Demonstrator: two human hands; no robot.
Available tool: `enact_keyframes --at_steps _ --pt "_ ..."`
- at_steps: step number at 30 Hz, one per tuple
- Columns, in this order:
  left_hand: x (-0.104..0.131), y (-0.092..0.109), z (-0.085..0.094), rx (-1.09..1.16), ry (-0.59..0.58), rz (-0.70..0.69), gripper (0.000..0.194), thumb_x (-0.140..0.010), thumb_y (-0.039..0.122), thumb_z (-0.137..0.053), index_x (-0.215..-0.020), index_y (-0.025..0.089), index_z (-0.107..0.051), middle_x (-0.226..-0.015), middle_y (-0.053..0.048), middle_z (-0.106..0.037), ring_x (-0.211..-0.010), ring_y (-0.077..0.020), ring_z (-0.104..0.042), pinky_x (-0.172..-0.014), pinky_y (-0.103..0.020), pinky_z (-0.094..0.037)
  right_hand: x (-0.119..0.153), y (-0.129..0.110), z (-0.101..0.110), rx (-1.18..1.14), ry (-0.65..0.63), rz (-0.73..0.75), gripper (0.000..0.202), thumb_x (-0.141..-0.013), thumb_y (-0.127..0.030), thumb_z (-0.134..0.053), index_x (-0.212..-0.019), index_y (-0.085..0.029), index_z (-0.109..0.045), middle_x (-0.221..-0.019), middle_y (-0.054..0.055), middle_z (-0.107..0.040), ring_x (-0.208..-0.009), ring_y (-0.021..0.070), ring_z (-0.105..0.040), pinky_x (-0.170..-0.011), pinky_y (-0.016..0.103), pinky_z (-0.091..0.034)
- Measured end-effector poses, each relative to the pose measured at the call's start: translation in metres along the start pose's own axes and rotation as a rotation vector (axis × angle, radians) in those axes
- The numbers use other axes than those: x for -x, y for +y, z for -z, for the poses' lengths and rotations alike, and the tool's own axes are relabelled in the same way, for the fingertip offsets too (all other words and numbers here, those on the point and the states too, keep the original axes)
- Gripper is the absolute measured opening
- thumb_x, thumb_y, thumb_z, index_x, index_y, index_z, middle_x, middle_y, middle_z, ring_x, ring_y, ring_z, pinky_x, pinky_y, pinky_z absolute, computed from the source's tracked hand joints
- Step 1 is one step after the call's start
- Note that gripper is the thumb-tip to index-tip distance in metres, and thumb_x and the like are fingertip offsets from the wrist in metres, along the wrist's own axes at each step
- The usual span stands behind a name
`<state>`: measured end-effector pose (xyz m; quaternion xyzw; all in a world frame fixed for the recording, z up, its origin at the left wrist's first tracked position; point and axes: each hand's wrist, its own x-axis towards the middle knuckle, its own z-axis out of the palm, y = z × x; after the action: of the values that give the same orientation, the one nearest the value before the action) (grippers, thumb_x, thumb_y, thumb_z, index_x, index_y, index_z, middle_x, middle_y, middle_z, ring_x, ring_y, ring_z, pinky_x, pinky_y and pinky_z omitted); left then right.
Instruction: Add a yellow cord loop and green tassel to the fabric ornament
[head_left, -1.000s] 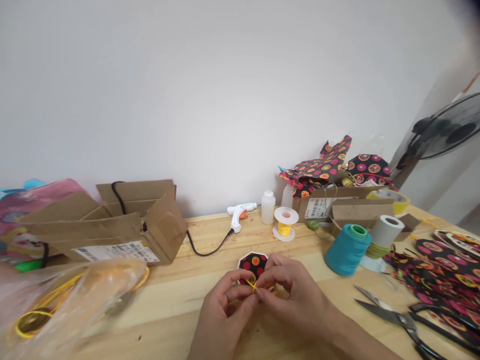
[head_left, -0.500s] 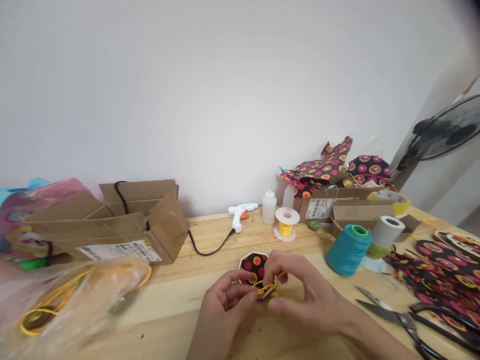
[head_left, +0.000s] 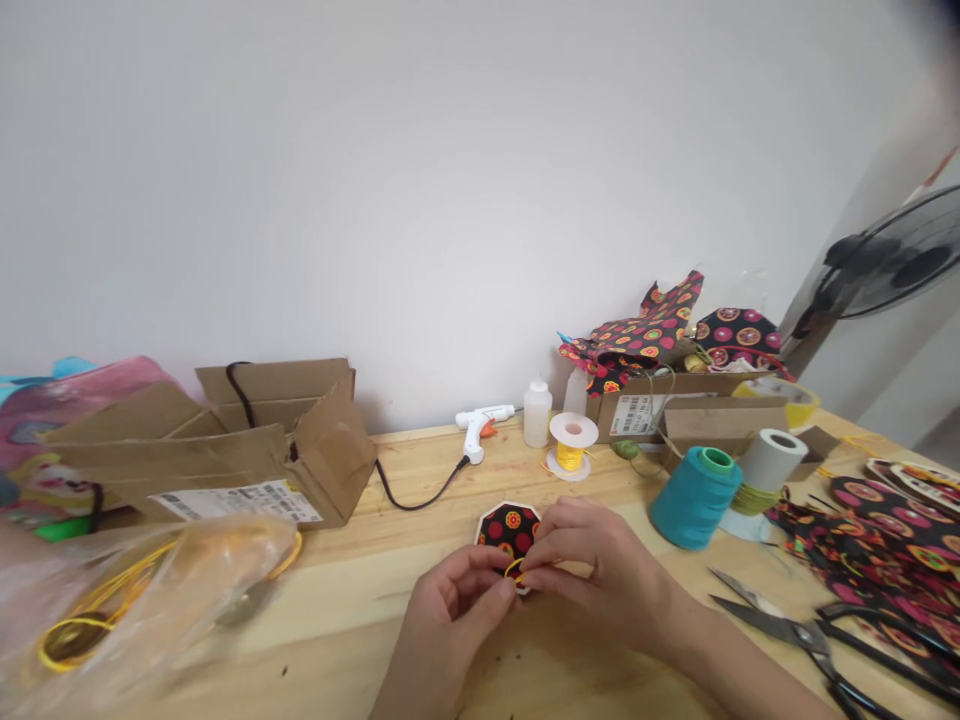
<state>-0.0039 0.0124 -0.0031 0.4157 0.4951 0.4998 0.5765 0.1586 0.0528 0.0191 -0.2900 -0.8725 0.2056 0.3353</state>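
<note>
At the front middle of the table, my left hand pinches yellow cord between its fingertips. Close against it on the right, my right hand also has thumb and fingers closed on the cord. Just behind the fingertips is an octagonal piece covered in black fabric with red and yellow round patterns and a pale rim. Its lower part is partly covered by my fingers.
Large black-handled scissors lie right of my right forearm. A teal thread cone, a yellow cord spool, a white glue gun, a cardboard box and a plastic bag surround the work area.
My right hand's thumb and fingers have come together on the cord, nearer my left fingertips. The cord loop between the hands shows less, and more of the octagonal piece's top is visible.
</note>
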Motion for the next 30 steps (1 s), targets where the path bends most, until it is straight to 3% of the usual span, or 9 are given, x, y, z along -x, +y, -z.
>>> enact_keyframes --at_steps 4,8,13,20,28,30 --pt "0.001 0.002 0.000 -0.060 -0.041 0.064 0.020 -0.058 0.032 -0.068 -0.067 0.014 -0.065 -0.048 0.002 -0.060 -0.045 -0.0083 -0.050 -0.045 -0.017 -0.035 -0.001 -0.003 -0.001 -0.146 0.042 -0.111 0.009 -0.074 -0.021 -0.057 -0.070 -0.018 -0.064 -0.067 0.002 -0.060 -0.064 0.0119 -0.052 -0.058 0.022 -0.038" --pt "0.002 -0.001 0.001 -0.028 -0.042 0.064 0.021 -0.059 0.031 -0.068 -0.072 0.015 -0.066 -0.058 -0.001 -0.066 -0.056 -0.0128 -0.056 -0.053 -0.020 -0.040 -0.004 -0.004 -0.003 -0.227 0.098 -0.258 0.011 -0.074 -0.020 -0.054 -0.066 -0.015 -0.061 -0.063 0.002 -0.059 -0.058 0.0111 -0.051 -0.054 0.021 -0.039" --pt "0.001 -0.005 0.001 -0.023 0.010 0.071 0.022 -0.058 0.031 -0.069 -0.073 0.015 -0.066 -0.061 -0.004 -0.069 -0.057 -0.0156 -0.060 -0.053 -0.022 -0.042 -0.005 -0.008 -0.003 -0.370 0.136 -0.404 0.014 -0.073 -0.024 -0.054 -0.066 -0.014 -0.059 -0.062 0.002 -0.060 -0.058 0.0118 -0.052 -0.055 0.022 -0.042" --pt "0.000 0.001 -0.002 -0.040 0.012 0.037 0.017 -0.056 0.029 -0.070 -0.066 0.016 -0.070 -0.069 -0.005 -0.072 -0.065 -0.0166 -0.061 -0.061 -0.022 -0.045 -0.004 -0.012 -0.004 -0.582 0.179 -0.441 0.017 -0.070 -0.031 -0.057 -0.066 -0.015 -0.059 -0.062 0.000 -0.060 -0.059 0.0113 -0.055 -0.057 0.022 -0.044" --pt "0.006 0.001 -0.005 -0.015 0.083 0.039 0.023 -0.056 0.036 -0.068 -0.070 0.018 -0.069 -0.052 0.000 -0.067 -0.049 -0.0120 -0.056 -0.048 -0.018 -0.040 -0.003 -0.007 -0.006 -0.891 0.197 -0.479 0.018 -0.071 -0.032 -0.060 -0.070 -0.014 -0.057 -0.063 -0.001 -0.059 -0.059 0.0090 -0.054 -0.057 0.020 -0.043" --pt "0.007 0.004 -0.005 -0.040 0.089 0.028 0.022 -0.059 0.037 -0.067 -0.070 0.018 -0.069 -0.055 0.000 -0.067 -0.052 -0.0120 -0.055 -0.050 -0.019 -0.041 -0.003 -0.008 -0.005 -0.908 0.217 -0.496 0.019 -0.071 -0.032 -0.060 -0.067 -0.014 -0.057 -0.060 -0.002 -0.058 -0.058 0.0080 -0.053 -0.057 0.019 -0.042"
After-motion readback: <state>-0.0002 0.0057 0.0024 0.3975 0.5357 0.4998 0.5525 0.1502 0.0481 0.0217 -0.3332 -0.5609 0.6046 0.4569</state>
